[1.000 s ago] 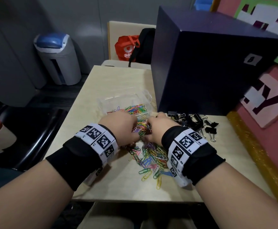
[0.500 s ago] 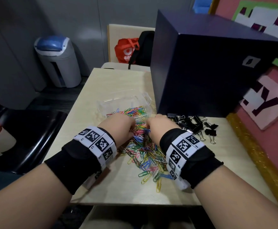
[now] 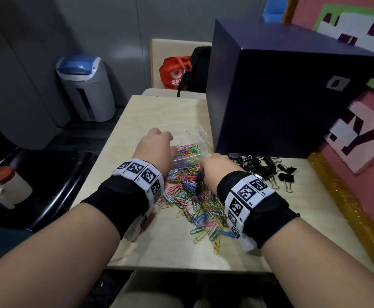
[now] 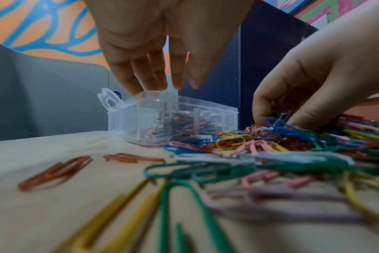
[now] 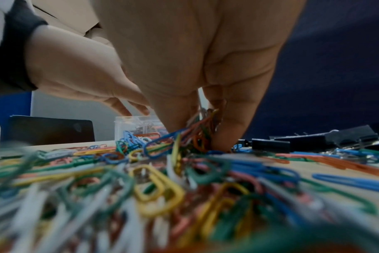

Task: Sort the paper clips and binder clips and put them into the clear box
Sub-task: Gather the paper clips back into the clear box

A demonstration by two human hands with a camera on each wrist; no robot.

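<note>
The left hand (image 4: 162, 42) hangs over the small clear plastic box (image 4: 141, 119) with its fingers straight and pointing down at the rim, holding nothing, while the right hand (image 5: 206, 59), just right of the box, has its fingers and thumb pinched round a bunch of coloured wire paper clips (image 5: 202, 130) at the far edge of the loose pile (image 3: 195, 201). More clips already lie inside the box, the pile spreads from the box toward the person across the pale wooden table (image 3: 137, 121), and a cluster of black binder clips (image 3: 263, 165) lies right of the box, against the foot of a large dark blue box (image 3: 281, 96).
</note>
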